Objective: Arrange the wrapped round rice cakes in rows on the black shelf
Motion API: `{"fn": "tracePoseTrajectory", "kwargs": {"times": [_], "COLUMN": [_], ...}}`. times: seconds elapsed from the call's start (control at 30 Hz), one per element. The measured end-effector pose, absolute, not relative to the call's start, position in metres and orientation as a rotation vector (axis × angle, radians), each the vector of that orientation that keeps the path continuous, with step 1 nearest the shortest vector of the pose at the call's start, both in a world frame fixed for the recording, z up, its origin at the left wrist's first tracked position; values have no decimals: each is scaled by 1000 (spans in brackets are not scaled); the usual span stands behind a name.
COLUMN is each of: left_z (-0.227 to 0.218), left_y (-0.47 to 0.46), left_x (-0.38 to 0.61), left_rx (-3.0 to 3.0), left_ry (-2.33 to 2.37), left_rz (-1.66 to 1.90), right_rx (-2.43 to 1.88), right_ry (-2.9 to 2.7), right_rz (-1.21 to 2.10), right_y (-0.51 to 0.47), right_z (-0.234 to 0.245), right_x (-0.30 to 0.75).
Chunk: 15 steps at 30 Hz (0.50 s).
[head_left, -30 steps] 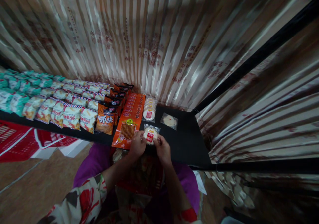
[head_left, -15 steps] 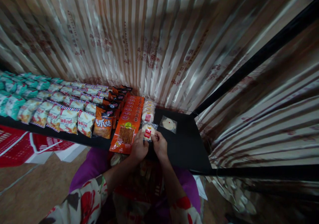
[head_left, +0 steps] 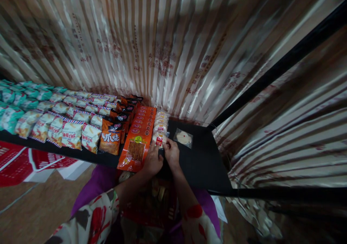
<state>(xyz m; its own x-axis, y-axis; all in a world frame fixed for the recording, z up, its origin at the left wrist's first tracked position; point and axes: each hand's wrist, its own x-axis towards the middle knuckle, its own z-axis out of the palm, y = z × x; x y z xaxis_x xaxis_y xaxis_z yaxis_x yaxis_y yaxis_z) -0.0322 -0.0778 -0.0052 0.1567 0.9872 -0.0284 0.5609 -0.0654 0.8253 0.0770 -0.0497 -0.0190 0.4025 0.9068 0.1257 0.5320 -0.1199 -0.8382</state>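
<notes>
A clear packet of round white crackers with a red label [head_left: 159, 140] lies at the front of a row of matching cracker packets [head_left: 162, 120]. My left hand [head_left: 153, 161] has its fingertips on the packet's near left part. At the right edge, my right hand [head_left: 171, 153] pinches the wrapper, its fingers bent. My fingers cover the near side of the packet. Just left of the row, long orange snack packs [head_left: 136, 151] overlap, with brown sticks showing through a window. Apart from the row, to the right, lies a single wrapped white cracker [head_left: 184, 137].
The black shelf [head_left: 200, 168] also bears orange-brown bags [head_left: 110, 139], white striped snack bags [head_left: 72, 132] and green bags [head_left: 11, 119] leftward. A foil-like striped curtain [head_left: 173, 48] hangs behind. A black pole [head_left: 260, 70] slants at right. Red baskets [head_left: 16, 162] stand below left.
The cracker packet has moved slightly away from me, closer against the row. Both hands went with it. The view has shifted a little.
</notes>
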Motion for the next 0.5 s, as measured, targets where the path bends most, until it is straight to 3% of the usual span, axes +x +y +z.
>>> {"fn": "tracePoseTrajectory", "kwargs": {"times": [0.5], "left_z": [11], "left_y": [-66], "left_x": [-32], "left_rx": [1825], "left_ry": [1558], "left_rz": [526], "right_rx": [-1903], "right_ry": [-1346], "right_rz": [333], "right_y": [-31], "right_z": [-34], "right_x": [78]}}
